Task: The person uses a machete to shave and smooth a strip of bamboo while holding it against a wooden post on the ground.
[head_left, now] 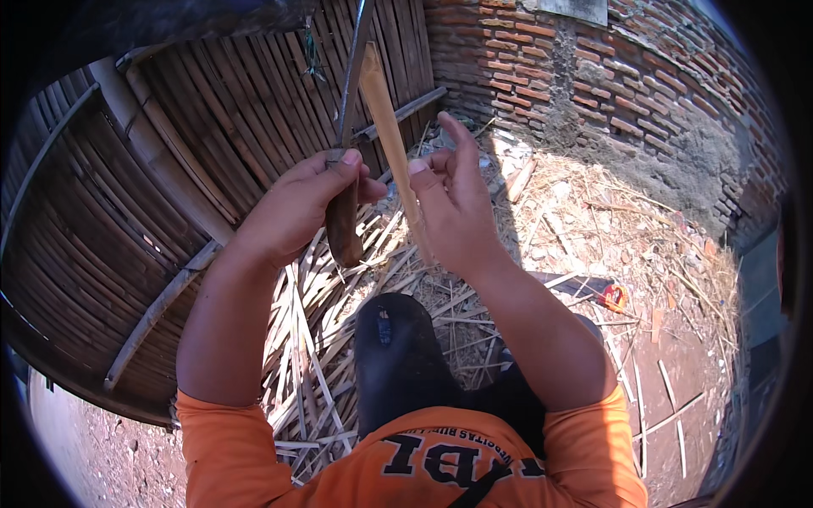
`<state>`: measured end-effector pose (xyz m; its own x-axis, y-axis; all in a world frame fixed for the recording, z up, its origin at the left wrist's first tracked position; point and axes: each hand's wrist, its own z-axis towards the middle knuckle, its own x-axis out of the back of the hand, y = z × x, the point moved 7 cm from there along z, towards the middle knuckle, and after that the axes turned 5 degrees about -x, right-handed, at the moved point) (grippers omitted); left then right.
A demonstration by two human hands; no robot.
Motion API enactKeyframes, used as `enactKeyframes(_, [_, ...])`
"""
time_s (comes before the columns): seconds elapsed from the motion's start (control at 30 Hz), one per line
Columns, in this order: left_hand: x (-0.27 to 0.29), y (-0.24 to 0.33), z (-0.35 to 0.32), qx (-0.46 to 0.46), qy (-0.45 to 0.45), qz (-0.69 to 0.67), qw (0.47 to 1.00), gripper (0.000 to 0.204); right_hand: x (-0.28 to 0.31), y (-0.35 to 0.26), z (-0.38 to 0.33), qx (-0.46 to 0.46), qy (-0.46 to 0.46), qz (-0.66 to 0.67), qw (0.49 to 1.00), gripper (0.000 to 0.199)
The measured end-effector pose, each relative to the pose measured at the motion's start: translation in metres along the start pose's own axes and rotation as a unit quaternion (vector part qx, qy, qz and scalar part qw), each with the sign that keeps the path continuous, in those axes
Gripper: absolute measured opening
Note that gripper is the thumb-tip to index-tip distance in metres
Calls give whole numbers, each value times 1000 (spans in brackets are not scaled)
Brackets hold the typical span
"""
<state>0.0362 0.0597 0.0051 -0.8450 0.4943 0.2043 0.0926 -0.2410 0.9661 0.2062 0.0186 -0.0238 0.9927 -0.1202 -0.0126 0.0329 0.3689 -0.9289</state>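
My left hand (pixel 309 199) is closed on a long knife near where its brown wooden handle (pixel 343 222) meets the blade. The narrow metal blade (pixel 352 76) points up and runs out of the top of the view. My right hand (pixel 457 203) pinches a flat, pale bamboo strip (pixel 388 127) with the thumb against its side, while the index finger sticks up apart from it. The strip stands nearly upright, leaning slightly left, just right of the blade. A gap shows between blade and strip. Part of the strip's lower end is hidden by my right hand.
Many split bamboo strips (pixel 309 339) lie piled on the ground by my knee (pixel 394 339). A slatted bamboo wall (pixel 212 118) closes off the left, and a brick wall (pixel 627 93) the far right. Straw-like scraps and a red-and-yellow item (pixel 613 296) lie to the right.
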Motion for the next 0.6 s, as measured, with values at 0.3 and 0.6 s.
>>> enactKeyframes(0.3, [23, 7, -24, -6, 37, -10, 999, 37, -8, 72, 92, 129, 16, -211, 969, 68])
enactKeyframes(0.6, [51, 11, -18, -32, 83, 49, 995, 44, -16, 74, 112, 80, 98, -239, 963, 29])
